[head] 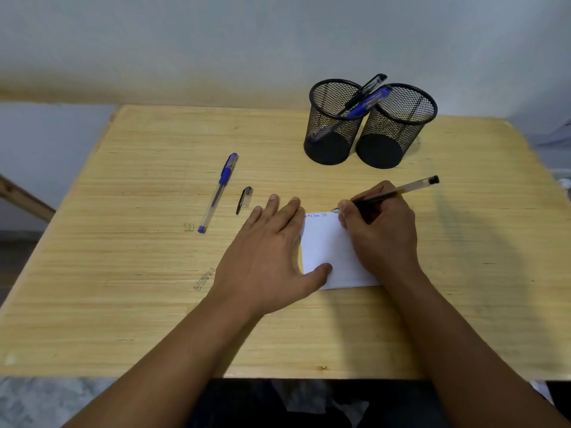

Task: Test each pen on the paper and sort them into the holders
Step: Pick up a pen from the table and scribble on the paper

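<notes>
It looked like a plain study corner or small office: a light wooden desk stood against a bare white wall, carrying two mesh pen holders.

wood table | pale wall behind | scribbles on tabletop

Two forearms come into the picture from the bottom edge, and both are bare from the edge up to the wrists; no sleeve covers them. The left hand and the right hand are bare also, with no glove on them. The fingernails that show are short and plain. At the bottom middle, between the arms, some dark, almost black clothing with folds is visible, but what garment it is cannot be told.
</notes>
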`<action>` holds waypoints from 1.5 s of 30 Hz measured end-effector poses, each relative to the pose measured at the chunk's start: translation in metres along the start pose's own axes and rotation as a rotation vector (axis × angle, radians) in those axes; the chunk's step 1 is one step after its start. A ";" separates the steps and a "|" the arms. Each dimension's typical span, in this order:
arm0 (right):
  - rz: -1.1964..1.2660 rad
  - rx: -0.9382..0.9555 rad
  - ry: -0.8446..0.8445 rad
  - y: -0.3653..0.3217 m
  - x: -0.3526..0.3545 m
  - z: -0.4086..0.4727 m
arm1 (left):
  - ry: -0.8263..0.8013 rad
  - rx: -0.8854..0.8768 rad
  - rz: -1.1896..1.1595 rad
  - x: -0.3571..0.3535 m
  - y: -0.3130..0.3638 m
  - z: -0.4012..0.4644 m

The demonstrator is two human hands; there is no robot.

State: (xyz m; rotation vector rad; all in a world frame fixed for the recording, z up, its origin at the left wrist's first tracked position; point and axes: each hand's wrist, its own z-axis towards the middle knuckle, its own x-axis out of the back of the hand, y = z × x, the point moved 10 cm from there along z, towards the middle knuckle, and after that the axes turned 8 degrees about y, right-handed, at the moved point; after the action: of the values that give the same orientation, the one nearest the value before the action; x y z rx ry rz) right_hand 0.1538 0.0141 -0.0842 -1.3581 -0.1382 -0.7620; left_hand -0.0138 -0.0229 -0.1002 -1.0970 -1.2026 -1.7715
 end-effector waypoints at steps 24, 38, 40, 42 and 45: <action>0.466 -0.322 -0.026 0.017 0.043 -0.007 | 0.160 0.213 -0.095 0.057 -0.035 0.037; 0.546 -0.313 -0.085 0.009 0.072 -0.019 | -0.030 0.417 0.045 0.059 -0.075 0.059; 0.568 -0.313 -0.079 0.009 0.075 -0.018 | -0.007 0.426 -0.045 0.064 -0.069 0.061; 0.590 -0.295 -0.081 0.006 0.079 -0.016 | 0.083 0.441 -0.210 0.073 -0.060 0.062; 0.627 -0.233 -0.104 -0.007 0.084 -0.014 | 0.217 0.499 -0.498 0.079 -0.041 0.058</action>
State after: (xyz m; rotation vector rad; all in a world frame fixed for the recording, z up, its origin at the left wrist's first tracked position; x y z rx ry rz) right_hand 0.2084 -0.0335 -0.0392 -1.5472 0.2953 -0.1813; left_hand -0.0659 0.0373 -0.0291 -0.3230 -1.7548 -1.7330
